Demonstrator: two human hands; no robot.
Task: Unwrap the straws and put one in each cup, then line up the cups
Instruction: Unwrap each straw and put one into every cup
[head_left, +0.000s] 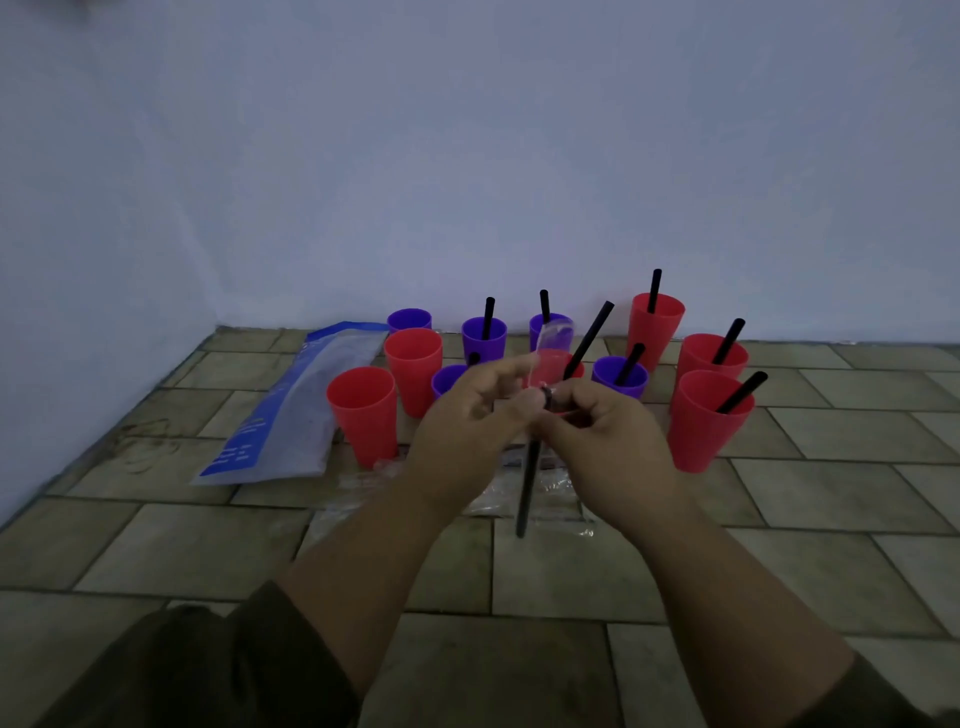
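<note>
Several red and purple cups stand on the tiled floor near the wall. Black straws stick out of most of them, such as the tall red cup (655, 325) at the back. Without a straw are two red cups (363, 410) (414, 364) on the left and the purple cup (409, 319) behind them. My right hand (608, 436) grips a black straw (529, 488) near its top end, the straw hanging down. My left hand (467, 415) pinches the clear wrapper (555, 343), which sticks up above the straw's end.
A blue and clear plastic bag (291, 415) lies on the floor left of the cups. Crumpled clear wrappers (374, 483) lie on the tiles under my hands. A pale wall (467, 156) runs close behind the cups and along the left side.
</note>
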